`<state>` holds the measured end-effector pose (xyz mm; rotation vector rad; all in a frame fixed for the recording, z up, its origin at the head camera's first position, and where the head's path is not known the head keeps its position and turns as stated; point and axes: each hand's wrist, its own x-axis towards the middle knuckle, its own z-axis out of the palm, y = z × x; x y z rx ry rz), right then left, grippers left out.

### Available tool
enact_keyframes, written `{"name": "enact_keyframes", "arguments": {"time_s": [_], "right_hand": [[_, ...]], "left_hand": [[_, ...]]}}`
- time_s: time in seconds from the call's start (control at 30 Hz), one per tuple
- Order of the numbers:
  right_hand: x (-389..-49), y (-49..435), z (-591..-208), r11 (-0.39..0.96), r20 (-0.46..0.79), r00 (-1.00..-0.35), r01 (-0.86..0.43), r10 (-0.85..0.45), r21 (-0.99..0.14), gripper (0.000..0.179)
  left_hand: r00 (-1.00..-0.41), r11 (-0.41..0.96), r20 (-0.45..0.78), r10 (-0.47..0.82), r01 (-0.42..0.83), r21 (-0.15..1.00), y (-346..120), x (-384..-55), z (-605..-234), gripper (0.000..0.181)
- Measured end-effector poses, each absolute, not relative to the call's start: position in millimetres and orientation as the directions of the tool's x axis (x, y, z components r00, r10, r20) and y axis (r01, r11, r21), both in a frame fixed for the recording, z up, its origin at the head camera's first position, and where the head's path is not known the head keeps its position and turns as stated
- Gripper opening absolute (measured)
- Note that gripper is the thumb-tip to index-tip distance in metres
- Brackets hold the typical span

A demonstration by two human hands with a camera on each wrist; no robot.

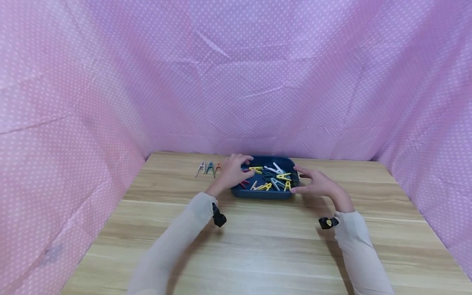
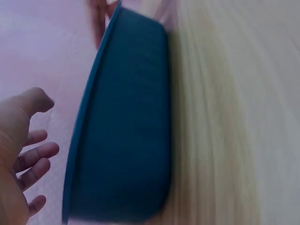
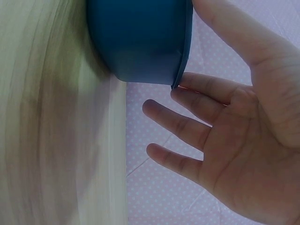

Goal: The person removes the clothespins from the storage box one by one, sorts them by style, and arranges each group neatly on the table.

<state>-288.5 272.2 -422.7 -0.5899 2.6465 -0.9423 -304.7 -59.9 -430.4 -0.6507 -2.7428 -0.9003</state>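
Observation:
A dark blue tray holds several plastic clothespins, among them a yellow clothespin, a pale blue clothespin and a red one partly behind my left hand. My left hand hovers over the tray's left end, thumb and fingers spread apart, with nothing between them. In the left wrist view its fingers are apart from the tray wall. At the right end, my right hand touches the rim with thumb and forefinger; its other fingers extend loosely, clear of the wall.
Left of the tray, a white clothespin, a green clothespin and an orange clothespin lie in a row on the wooden table. Pink dotted cloth hangs behind and at both sides.

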Motion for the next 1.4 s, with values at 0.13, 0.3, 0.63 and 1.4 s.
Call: {"name": "enact_keyframes", "arguments": {"time_s": [0.13, 0.3, 0.63, 1.4], "right_hand": [[-288.2, 273.2, -421.8, 0.696, -0.123, -0.878, -0.274, -0.463, -0.663, 0.097], [-288.2, 274.1, -421.0, 0.699, -0.123, -0.879, -0.275, -0.461, -0.660, 0.097], [-289.3, 272.6, -422.3, 0.703, -0.123, -0.875, -0.284, -0.467, -0.652, 0.096], [-292.9, 273.3, -422.8, 0.698, -0.110, -0.875, -0.294, -0.471, -0.653, 0.095]], "left_hand": [[-0.869, 0.706, 0.253, 0.425, 0.493, 0.508, -40.1, -303.9, -434.5, 0.050], [-0.868, 0.711, 0.172, 0.466, 0.483, 0.511, -18.9, -305.8, -437.5, 0.048], [-0.865, 0.733, 0.091, 0.493, 0.469, 0.492, 4.1, -311.6, -448.6, 0.042], [-0.896, 0.805, -0.006, 0.444, 0.396, 0.441, 22.8, -323.9, -458.0, 0.032]]}}
